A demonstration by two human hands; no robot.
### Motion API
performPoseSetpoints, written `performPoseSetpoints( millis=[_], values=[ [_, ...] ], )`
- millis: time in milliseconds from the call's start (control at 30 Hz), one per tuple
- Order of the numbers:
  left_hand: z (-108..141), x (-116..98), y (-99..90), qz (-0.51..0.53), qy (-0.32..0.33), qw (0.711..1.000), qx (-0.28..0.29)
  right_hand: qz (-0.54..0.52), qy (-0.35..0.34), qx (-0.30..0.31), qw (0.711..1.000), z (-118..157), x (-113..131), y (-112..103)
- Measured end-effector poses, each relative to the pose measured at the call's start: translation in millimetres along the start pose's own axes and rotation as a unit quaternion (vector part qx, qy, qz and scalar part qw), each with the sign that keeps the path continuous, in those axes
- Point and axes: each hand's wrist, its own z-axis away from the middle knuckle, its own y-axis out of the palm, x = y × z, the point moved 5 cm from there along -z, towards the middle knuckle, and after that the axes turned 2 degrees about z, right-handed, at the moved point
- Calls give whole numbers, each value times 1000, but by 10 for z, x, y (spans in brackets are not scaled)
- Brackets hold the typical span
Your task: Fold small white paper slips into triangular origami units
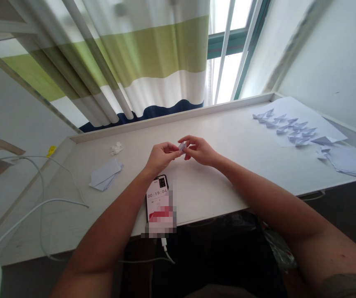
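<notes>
Between my two hands, above the middle of the white table (215, 182), is a small piece of folded white paper (182, 146). My left hand (162, 157) pinches it between thumb and fingers from the left. From the right, the fingertips of my right hand (200, 150) are closed on its other side. How the paper is folded is partly hidden by the fingers. Several folded paper figures with pointed ends (289, 124) stand in rows at the right, on a white sheet (302, 109). One more folded figure (323, 153) sits beside a paper stack (351, 159).
A phone (157, 194) showing a running time lies at the front edge, a white cable plugged into it. Left of my hands are paper pieces (106, 174) and a crumpled tissue (116, 148). White cables (63, 201) cross the left side. A raised rim (171, 118) borders the back.
</notes>
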Motion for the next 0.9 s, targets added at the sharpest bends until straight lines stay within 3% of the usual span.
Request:
performPoseSetpoints(
  millis=[167, 633, 900],
  values=[
    [20, -70, 20, -44, 44, 998, -10, -6, -4, 5, 1000, 15, 47, -7],
    [37, -130, 28, -48, 95, 994, -30, 2, -13, 28, 1000, 8, 97, -9],
    [45, -162, 55, -71, 103, 992, 11, -7, -5, 10, 1000, 16, 47, -16]
  ],
)
